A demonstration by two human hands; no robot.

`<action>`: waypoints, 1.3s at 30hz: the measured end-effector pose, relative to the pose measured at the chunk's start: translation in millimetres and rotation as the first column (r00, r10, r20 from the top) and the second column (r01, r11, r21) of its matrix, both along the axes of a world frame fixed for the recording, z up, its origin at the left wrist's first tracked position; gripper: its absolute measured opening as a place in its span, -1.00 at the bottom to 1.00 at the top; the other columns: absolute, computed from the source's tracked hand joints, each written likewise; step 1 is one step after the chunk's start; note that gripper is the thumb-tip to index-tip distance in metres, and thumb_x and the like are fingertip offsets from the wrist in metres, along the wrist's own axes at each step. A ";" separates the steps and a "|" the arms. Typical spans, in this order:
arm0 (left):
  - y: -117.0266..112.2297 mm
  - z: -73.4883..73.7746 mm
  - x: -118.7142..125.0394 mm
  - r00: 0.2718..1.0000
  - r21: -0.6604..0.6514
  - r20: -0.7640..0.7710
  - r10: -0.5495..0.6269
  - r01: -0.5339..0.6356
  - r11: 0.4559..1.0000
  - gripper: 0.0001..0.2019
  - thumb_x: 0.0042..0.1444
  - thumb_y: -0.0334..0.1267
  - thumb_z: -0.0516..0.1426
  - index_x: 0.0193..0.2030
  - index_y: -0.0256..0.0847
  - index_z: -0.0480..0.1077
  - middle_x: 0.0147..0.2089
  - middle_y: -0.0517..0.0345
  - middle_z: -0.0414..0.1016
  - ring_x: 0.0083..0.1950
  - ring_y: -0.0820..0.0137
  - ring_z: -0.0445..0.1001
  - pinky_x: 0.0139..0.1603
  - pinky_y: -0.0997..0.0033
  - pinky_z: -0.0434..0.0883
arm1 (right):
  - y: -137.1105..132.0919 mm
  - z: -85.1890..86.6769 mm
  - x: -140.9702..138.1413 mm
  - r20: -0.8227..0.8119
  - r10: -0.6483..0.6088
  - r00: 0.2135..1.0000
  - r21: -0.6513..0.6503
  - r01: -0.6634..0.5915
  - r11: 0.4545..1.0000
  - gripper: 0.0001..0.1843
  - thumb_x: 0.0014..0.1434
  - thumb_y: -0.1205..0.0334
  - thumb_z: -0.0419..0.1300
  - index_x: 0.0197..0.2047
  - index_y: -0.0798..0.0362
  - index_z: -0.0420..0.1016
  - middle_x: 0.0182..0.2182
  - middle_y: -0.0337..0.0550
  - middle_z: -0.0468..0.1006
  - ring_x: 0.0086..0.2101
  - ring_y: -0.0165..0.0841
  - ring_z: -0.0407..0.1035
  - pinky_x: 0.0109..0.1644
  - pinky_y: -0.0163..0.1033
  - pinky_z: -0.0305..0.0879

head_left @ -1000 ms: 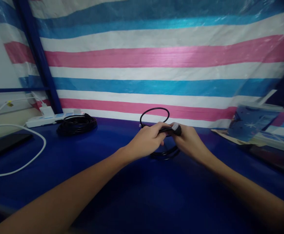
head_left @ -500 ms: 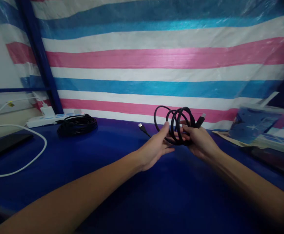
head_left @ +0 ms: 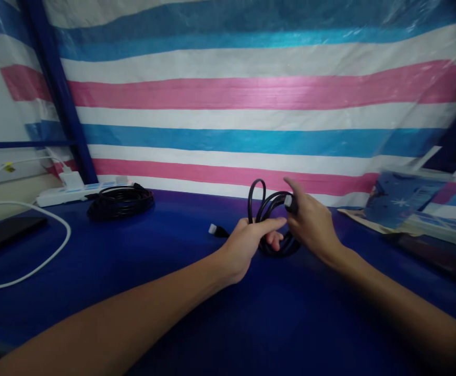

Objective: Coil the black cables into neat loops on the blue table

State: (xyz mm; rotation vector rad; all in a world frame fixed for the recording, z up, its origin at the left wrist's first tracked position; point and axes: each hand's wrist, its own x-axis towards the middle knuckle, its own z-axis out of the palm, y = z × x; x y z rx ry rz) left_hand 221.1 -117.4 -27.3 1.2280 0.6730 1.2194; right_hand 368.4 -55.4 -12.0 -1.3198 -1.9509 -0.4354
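Note:
Between my hands, just above the blue tabletop (head_left: 208,313), is a loosely coiled black cable (head_left: 275,196). My left hand (head_left: 244,246) is closed round the left side of the coils, its thumb pointing right across them. Near its back, one black plug (head_left: 220,232) with a pale metal tip sticks out to the left. My right hand (head_left: 314,223) grips the coil's right side by the cable's other plug (head_left: 290,203), its index finger raised. That hand's remaining fingertips are hidden behind the cable.
Another coiled black cable (head_left: 121,202) lies at the back left, by a white power strip (head_left: 51,197) with a charger (head_left: 71,180). A white cord (head_left: 68,235) loops beside a dark flat device (head_left: 11,235). A blue container (head_left: 402,198) stands at right; striped sheeting (head_left: 228,117) hangs behind.
The coils have come lower and are gathered closer together. My left hand has closed on them. My right hand has turned, lifting its index finger, and its plug has shifted left.

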 end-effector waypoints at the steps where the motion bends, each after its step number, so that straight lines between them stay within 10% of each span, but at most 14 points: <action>1: 0.0 0.7 -0.8 1.000 -0.015 0.002 -0.030 0.030 0.999 -0.57 0.04 -0.15 0.17 -0.75 -0.19 0.14 -0.68 0.26 0.16 -0.37 0.42 0.34 -0.03 0.30 0.22 | 2.2 -0.3 2.0 0.051 0.040 0.998 0.046 -0.042 0.998 -0.20 -0.11 0.51 0.01 0.28 0.15 0.17 -0.29 0.09 0.56 -0.25 -0.04 0.43 -0.24 0.03 0.33; 5: -2.6 2.3 -4.3 0.974 -0.054 -0.022 -0.225 0.224 0.973 -0.58 -0.04 -0.30 0.21 -0.77 -0.20 0.10 -0.75 0.36 0.06 -0.60 0.56 0.08 -0.22 0.36 0.22 | 1.7 -0.2 2.1 0.073 0.206 0.976 0.226 -0.218 0.949 -0.22 -0.16 0.57 0.00 0.20 0.07 0.27 0.06 0.11 0.42 0.07 0.01 0.27 0.06 0.16 0.25; 10: -7.8 3.2 -6.0 0.915 -0.170 -0.079 -0.395 0.378 0.910 -0.62 -0.06 -0.42 0.16 -0.82 -0.22 0.20 -0.80 0.32 0.08 -0.65 0.57 0.11 -0.27 0.36 0.21 | -11.9 -1.2 -8.0 0.002 0.403 0.915 0.114 -0.400 0.909 -0.15 -0.11 0.57 -0.01 0.29 -0.02 0.11 0.21 0.03 0.25 0.17 -0.09 0.19 0.16 0.11 0.21; 16: -10.0 7.8 -8.6 0.847 -0.155 -0.181 -0.500 0.478 0.865 -0.75 -0.08 -0.40 0.16 -0.73 -0.24 0.32 -0.82 0.40 -0.06 -0.68 0.58 0.01 -0.49 0.41 0.09 | -21.4 5.2 -14.1 -0.237 0.540 0.807 -0.023 -0.561 0.828 -0.37 -0.13 0.53 -0.04 0.05 0.04 0.36 -0.05 -0.04 0.48 -0.11 -0.24 0.41 -0.07 -0.11 0.35; 20: -2.5 12.0 -13.2 0.910 0.018 -0.360 -0.205 0.226 0.974 -0.66 -0.10 -0.27 0.22 -0.74 -0.21 0.16 -0.76 0.37 0.07 -0.67 0.60 0.04 -0.55 0.45 0.03 | -19.4 8.2 -14.0 -0.486 0.430 0.761 -0.111 -0.541 0.833 -0.64 -0.12 0.44 -0.01 -0.24 0.05 0.45 -0.44 -0.18 0.48 -0.46 -0.35 0.34 -0.39 -0.22 0.28; 24: 8.0 19.8 -25.4 0.825 0.286 -0.539 0.170 -0.011 0.958 -0.68 0.08 -0.12 0.10 -0.63 -0.19 0.23 -0.72 0.27 0.20 -0.62 0.49 0.22 -0.47 0.39 0.17 | -18.4 4.1 -19.6 -0.732 0.285 0.619 -0.204 -0.598 0.775 -0.87 -0.08 0.37 0.04 -0.44 0.00 0.36 -0.69 -0.32 0.25 -0.67 -0.45 0.12 -0.61 -0.30 0.04; 30: 12.7 25.6 -41.9 0.600 0.841 -0.295 0.743 -0.206 0.500 -0.77 0.23 -0.05 0.01 -0.20 -0.16 0.31 -0.12 0.05 0.43 -0.03 0.33 0.34 0.03 0.34 0.22 | -8.1 4.8 -17.5 -0.975 0.050 0.218 -0.111 -0.666 0.737 -0.77 -0.03 0.33 0.19 -0.54 -0.01 0.17 -0.72 -0.45 -0.05 -0.72 -0.55 -0.14 -0.68 -0.35 -0.15; 32: 16.3 22.5 -41.7 0.578 0.807 -0.186 0.795 -0.372 0.459 -0.79 0.23 -0.10 0.01 -0.12 -0.16 0.26 0.01 0.02 0.36 0.09 0.31 0.28 0.15 0.32 0.15 | -0.6 8.7 -9.1 -0.992 0.023 0.126 -0.067 -0.665 0.744 -0.79 0.01 0.34 0.16 -0.51 -0.01 0.17 -0.71 -0.47 -0.08 -0.72 -0.56 -0.19 -0.68 -0.36 -0.17; 34: 20.7 18.5 -38.1 0.598 0.608 -0.169 0.783 -0.562 0.561 -0.74 0.18 -0.03 0.06 -0.14 -0.17 0.23 0.01 -0.01 0.34 0.10 0.26 0.27 0.16 0.27 0.16 | 5.1 13.5 -0.1 -0.993 0.010 0.115 -0.070 -0.666 0.743 -0.79 0.06 0.32 0.12 -0.52 -0.01 0.13 -0.72 -0.47 -0.11 -0.72 -0.55 -0.22 -0.68 -0.36 -0.17; 36: 23.0 14.8 -31.6 0.771 0.302 -0.148 0.619 -0.561 0.771 -0.66 0.13 0.07 0.07 -0.21 -0.19 0.22 -0.05 -0.03 0.36 0.05 0.23 0.32 0.12 0.22 0.22 | 6.5 17.6 5.6 -0.987 0.022 0.160 -0.096 -0.690 0.718 -0.79 0.08 0.29 0.09 -0.53 -0.01 0.13 -0.72 -0.46 -0.12 -0.71 -0.55 -0.23 -0.69 -0.36 -0.15; 39: 17.9 11.2 -19.7 0.997 0.133 -0.010 0.076 -0.074 0.988 -0.67 0.12 0.04 0.08 -0.26 -0.24 0.31 -0.16 -0.01 0.42 -0.01 0.29 0.39 0.12 0.26 0.25 | 0.0 18.4 3.0 -0.968 0.017 0.252 -0.172 -0.706 0.687 -0.84 0.05 0.26 0.08 -0.52 -0.01 0.18 -0.72 -0.45 -0.10 -0.72 -0.55 -0.19 -0.70 -0.35 -0.10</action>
